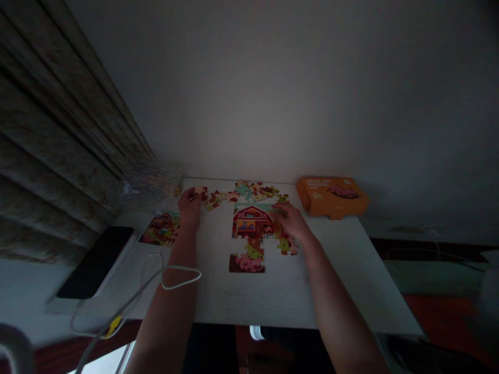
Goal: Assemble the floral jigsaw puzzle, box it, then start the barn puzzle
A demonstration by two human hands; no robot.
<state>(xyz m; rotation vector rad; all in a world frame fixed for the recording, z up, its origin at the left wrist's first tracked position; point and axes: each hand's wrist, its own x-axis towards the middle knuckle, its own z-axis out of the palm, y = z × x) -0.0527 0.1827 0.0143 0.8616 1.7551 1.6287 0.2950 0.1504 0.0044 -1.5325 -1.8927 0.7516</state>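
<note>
A partly joined jigsaw puzzle (246,228) with a red barn lies mid-table. Its lower strip shows pink pigs, and another joined part runs down its right side. My left hand (190,201) is at the table's back left, fingers closed on a pale pink puzzle piece (200,190). My right hand (290,217) rests at the barn's upper right edge, its fingers stretched out over the pieces; anything under them is hidden. Loose puzzle pieces (255,190) lie in a pile behind the barn, with several more beside my left hand.
An orange puzzle box (332,197) stands at the back right. Left of my left forearm lies a picture card (159,229) of the barn scene. A black phone (96,262) and a white cable (181,267) are at the left. Clear plastic wrapping (150,182) sits by the curtain.
</note>
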